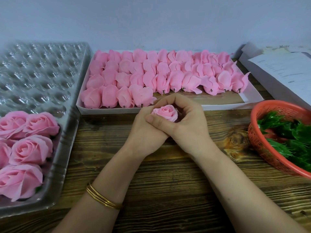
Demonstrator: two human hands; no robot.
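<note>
Table (pixel 168 182): dark wood, rough open grain, matt.
Tray (pixel 42 64), left: clear plastic, glossy, dimpled.
Rose (pixel 166 112), centre: pink petals, matt, soft and papery.
Box (pixel 252 96), far: white card, matt, brown floor.
Basket (pixel 262 143), right: red plastic mesh, slight sheen.
Leaves (pixel 286 132): green plastic, glossy.
Bangles (pixel 102 199): gold-coloured metal, polished.
Papers (pixel 282 68), far right: white, matt.

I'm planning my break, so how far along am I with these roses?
Early on. Done: a few finished roses sit at the near end of the clear tray. In hand: your left hand and right hand grip one pink rose. Left: most tray cups are empty, and the white box holds several rows of rose heads to work through.
</note>
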